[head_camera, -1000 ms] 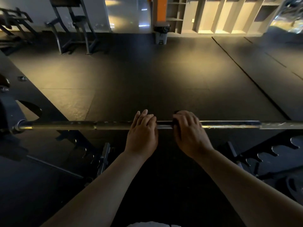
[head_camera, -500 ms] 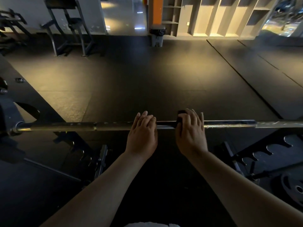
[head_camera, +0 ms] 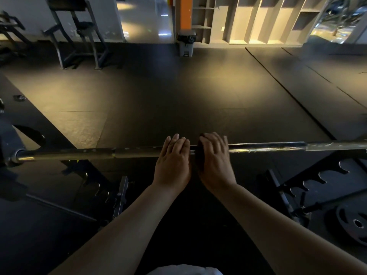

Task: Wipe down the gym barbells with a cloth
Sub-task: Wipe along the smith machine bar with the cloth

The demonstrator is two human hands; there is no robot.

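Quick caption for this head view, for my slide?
Person's right hand grips a dark cloth on the long steel barbell; left hand rests on the bar alongside.

We see a glossy metal barbell (head_camera: 266, 147), a dark cloth (head_camera: 199, 155), and a matt, finely grained rubber floor (head_camera: 178, 100).

Both bare forearms reach forward from the bottom of the view, converging so the hands lie just beside each other, backs up. The left hand (head_camera: 172, 165) lies flat with its fingers (head_camera: 176, 142) straight and pressed together, draped over the barbell (head_camera: 266, 148). The right hand (head_camera: 215, 163) curls its fingers over a dark cloth (head_camera: 199, 157) and presses it against that bar.
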